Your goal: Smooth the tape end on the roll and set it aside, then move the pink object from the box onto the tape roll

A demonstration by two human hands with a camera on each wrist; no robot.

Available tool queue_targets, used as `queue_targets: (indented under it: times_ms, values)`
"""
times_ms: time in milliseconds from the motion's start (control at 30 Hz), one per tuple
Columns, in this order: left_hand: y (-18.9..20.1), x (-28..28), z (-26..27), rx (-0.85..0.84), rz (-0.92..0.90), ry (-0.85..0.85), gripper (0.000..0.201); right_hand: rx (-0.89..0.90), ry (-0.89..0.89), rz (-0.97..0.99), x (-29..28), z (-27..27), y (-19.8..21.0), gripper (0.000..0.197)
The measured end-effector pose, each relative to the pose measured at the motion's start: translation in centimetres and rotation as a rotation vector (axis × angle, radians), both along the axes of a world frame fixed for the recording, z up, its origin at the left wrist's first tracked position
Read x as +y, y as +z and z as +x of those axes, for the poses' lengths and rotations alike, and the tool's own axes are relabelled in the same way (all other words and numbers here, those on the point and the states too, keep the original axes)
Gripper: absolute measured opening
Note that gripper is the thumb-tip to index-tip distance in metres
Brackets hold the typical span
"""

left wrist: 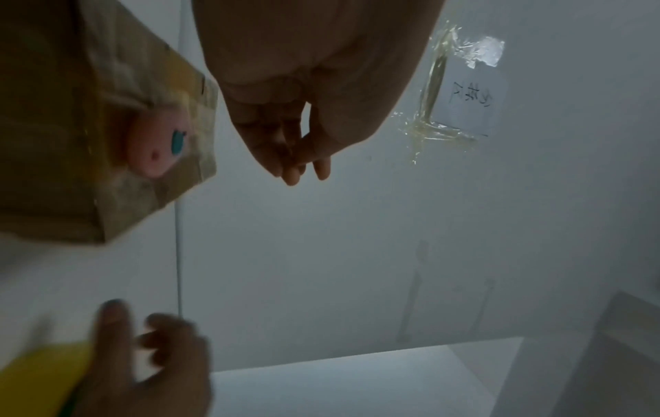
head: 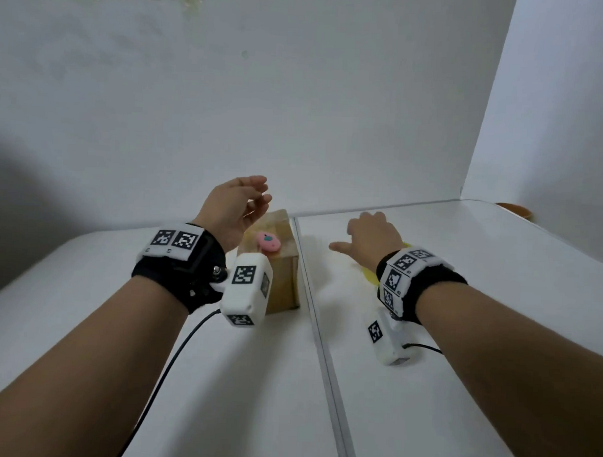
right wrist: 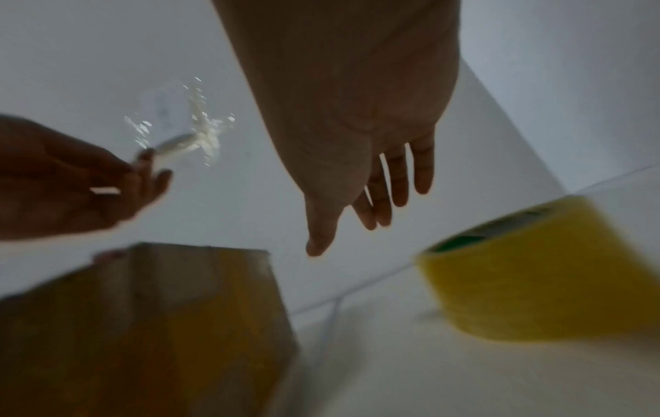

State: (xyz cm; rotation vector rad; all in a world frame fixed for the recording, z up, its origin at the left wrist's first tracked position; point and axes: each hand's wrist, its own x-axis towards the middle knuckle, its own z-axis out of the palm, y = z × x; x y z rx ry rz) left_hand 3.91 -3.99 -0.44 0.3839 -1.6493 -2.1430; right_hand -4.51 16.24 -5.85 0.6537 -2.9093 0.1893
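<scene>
A brown cardboard box (head: 284, 279) stands on the white table, sealed with tape, and a small pink item with a teal spot (head: 268, 241) lies on its top. My left hand (head: 256, 196) hovers just above and behind the box with its fingers loosely curved and holds nothing. The left wrist view shows the box (left wrist: 71, 141) and the pink item (left wrist: 157, 144) beside that hand (left wrist: 296, 163). My right hand (head: 368, 237) reaches out flat, fingers spread, over a yellow tape roll (head: 370, 278) that my wrist mostly hides. The roll (right wrist: 542, 268) lies below the straight fingers (right wrist: 400, 180), apart from them.
A seam (head: 311, 297) between two white table tops runs just right of the box. White walls close in behind and to the right. Clear tape and a note (left wrist: 464, 93) are stuck on the back wall. An orange-brown object (head: 514, 210) peeks out at the far right edge.
</scene>
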Motion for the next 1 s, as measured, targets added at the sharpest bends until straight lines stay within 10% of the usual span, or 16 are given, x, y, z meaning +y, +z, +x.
queue_targets:
  times_ms: [167,700,1000]
  values:
    - [-1.4,-2.3,1.2,-0.006,-0.124,0.078,0.032,0.039,0.268,-0.362,-6.6,2.8,3.0,0.036]
    - [-3.2,-4.7,3.7,-0.050,-0.099,0.105,0.030,-0.070,0.285,-0.260,-10.7,5.6,2.2,0.031]
    - [-1.8,-3.0,4.8,-0.023,-0.324,0.172,0.032,-0.067,0.238,-0.545,-7.7,5.8,2.0,0.030]
